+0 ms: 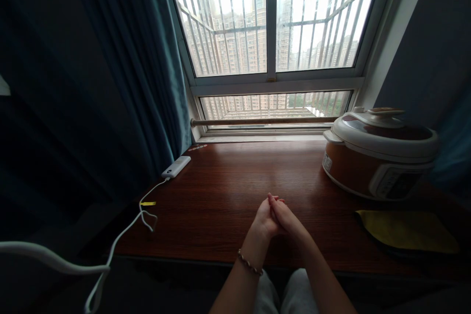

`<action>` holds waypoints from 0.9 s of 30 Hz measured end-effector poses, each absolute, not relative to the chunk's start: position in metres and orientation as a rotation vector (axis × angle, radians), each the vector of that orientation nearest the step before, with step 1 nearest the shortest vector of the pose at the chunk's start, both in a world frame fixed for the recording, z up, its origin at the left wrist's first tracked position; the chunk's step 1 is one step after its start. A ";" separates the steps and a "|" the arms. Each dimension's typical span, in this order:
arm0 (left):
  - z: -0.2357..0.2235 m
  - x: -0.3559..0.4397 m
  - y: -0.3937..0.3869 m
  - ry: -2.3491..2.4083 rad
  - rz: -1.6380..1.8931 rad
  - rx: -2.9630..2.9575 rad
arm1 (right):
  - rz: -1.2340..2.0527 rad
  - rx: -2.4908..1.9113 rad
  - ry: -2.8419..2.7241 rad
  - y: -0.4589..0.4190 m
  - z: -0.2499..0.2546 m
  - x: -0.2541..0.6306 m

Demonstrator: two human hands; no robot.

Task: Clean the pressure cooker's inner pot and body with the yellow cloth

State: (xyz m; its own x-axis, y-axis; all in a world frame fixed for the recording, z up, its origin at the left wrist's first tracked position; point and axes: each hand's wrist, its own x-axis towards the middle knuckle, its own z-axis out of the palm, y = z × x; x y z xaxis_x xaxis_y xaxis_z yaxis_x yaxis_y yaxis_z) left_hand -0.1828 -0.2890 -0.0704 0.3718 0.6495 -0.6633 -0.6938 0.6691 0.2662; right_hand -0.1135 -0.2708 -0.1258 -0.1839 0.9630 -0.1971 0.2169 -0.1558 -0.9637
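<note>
My left hand (265, 222) and my right hand (284, 212) are clasped together just above the front part of the brown wooden table (228, 181). The fingers are folded into each other, and no object shows in either hand. A beaded bracelet (248, 262) circles my left wrist. Both forearms reach in from the bottom edge over my light trousers (300, 292). Some fingers are hidden behind the palms.
At the right stands a white and orange electric cooker (379, 157) with its lid on, behind a folded yellow cloth (408, 230). A white power strip (176, 167) and its cable (125, 233) lie left. Blue curtain (147, 83) and barred window (272, 34) lie beyond.
</note>
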 end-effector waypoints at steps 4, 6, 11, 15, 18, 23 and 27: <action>-0.070 -0.182 -0.289 0.830 0.883 -0.035 | 1.394 -1.383 -1.430 -0.269 -0.128 -0.114; -0.069 -0.182 -0.289 0.831 0.907 -0.008 | 1.416 -1.363 -1.434 -0.269 -0.126 -0.114; -0.066 -0.182 -0.290 0.838 0.967 0.095 | 1.410 -1.288 -1.426 -0.275 -0.110 -0.113; -0.064 -0.183 -0.292 0.828 0.969 0.334 | 1.290 -1.211 -1.417 -0.282 -0.099 -0.112; -0.064 -0.181 -0.292 0.839 0.975 0.431 | 1.224 -1.210 -1.379 -0.283 -0.096 -0.111; -0.066 -0.174 -0.289 1.025 1.030 0.741 | 1.282 -1.166 -1.231 -0.284 -0.091 -0.108; -0.069 -0.168 -0.293 1.081 1.083 0.895 | 1.442 -1.091 -1.126 -0.292 -0.080 -0.100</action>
